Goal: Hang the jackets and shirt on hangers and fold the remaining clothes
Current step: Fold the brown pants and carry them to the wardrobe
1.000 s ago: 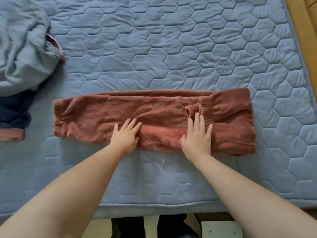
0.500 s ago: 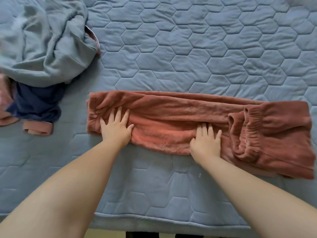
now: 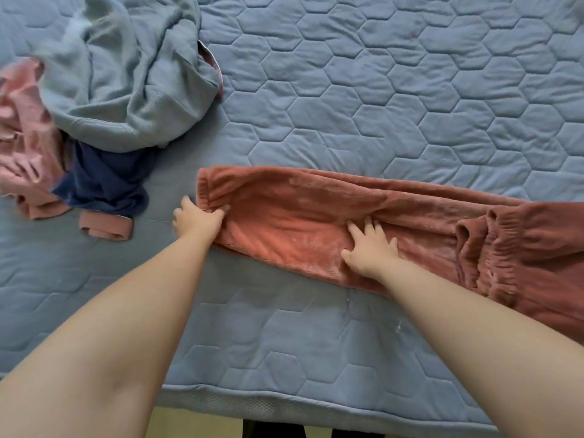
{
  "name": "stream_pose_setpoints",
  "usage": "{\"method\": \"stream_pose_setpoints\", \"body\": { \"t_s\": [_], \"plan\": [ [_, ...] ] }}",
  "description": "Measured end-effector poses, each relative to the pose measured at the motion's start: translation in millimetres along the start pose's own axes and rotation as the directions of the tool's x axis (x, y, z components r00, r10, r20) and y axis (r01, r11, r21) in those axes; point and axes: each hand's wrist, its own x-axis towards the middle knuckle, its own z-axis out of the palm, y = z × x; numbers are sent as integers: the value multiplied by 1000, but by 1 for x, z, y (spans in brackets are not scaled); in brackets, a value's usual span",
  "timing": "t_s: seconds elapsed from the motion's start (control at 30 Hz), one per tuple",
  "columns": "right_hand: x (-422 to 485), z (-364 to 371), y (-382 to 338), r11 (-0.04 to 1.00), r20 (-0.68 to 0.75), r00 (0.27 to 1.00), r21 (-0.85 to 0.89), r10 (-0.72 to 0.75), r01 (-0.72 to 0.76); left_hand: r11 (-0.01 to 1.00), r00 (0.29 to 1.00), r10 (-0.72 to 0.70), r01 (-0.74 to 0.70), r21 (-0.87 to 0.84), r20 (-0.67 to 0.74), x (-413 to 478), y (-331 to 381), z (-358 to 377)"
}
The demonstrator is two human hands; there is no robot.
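Head cam, looking down on a bed w/ blue quilted cover [image 3: 379,99], hexagon stitching. Surroundings first: upper left lies a crumpled grey-blue garment [image 3: 126,74], loose heap, a pink-lined edge showing at its right side. Under its near edge sits a dark navy garment [image 3: 104,181], bunched. Far left, partly cut by frame edge, a pink garment [image 3: 22,137]; a pink cuff [image 3: 106,227] lies flat just below the navy item. The heap is near but apart from the work item; nothing lies between the hands and the work item.

Work item: rust-red fleece pants [image 3: 300,222], folded lengthwise into a long strip, running from centre frame out to the right edge, slightly slanted. Ribbed, gathered fabric shows toward the right end; left end has gathered hem.

Left hand [image 3: 197,221]: at the strip's left end, fingers curled, thumb on top, pinching the hem corner; grip closed on fabric. Right hand [image 3: 369,248]: approx. mid-strip, palm down, fingers spread and flat on the fleece, pressing, nothing grasped. Both forearms bare, reaching in from near edge of bed.
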Motion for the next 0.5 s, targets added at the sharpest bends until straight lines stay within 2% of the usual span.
{"method": "stream_pose_setpoints", "body": {
  "t_s": [0.1, 0.17, 0.23, 0.27, 0.3, 0.33, 0.37, 0.4, 0.43, 0.47, 0.5],
  "plan": [
    [-10, -7, 14, 992, -128, 988, 84, -87, 98, 981, 999, 1, 9, -195, 49, -8, 8, 0],
    [-24, -8, 23, 987, -189, 972, 47, -143, 154, 968, 999, -35, 29, -247, -19, -27, 19, 4],
    [-38, -4, 30, 981, -254, 949, 3, -186, 193, 990, 988, -32, 11, -140, -153, -49, 30, 8],
    [-45, -3, 33, 979, -309, 931, 0, -196, 206, 1000, 977, 19, -23, -19, -211, -60, 35, 9],
    [-50, -4, 38, 978, -370, 909, 9, -192, 210, 986, 963, 128, -98, 136, -239, -69, 36, 11],
    [-54, -5, 45, 979, -431, 886, 26, -173, 204, 927, 931, 292, -220, 304, -218, -79, 36, 15],
    [-58, -8, 55, 983, -477, 868, 44, -137, 179, 809, 866, 480, -377, 451, -138, -87, 36, 22],
    [-62, -12, 69, 989, -507, 857, 57, -89, 136, 646, 765, 643, -534, 545, -14, -100, 38, 32],
    [-65, -17, 85, 995, -527, 849, 62, -38, 83, 484, 650, 749, -667, 566, 126, -115, 42, 45],
    [-68, -22, 103, 998, -541, 841, 61, 13, 24, 369, 554, 794, -767, 526, 251, -133, 48, 60],
    [-70, -27, 122, 997, -551, 832, 61, 65, -37, 313, 486, 801, -837, 448, 350, -153, 57, 76]
  ]
}}
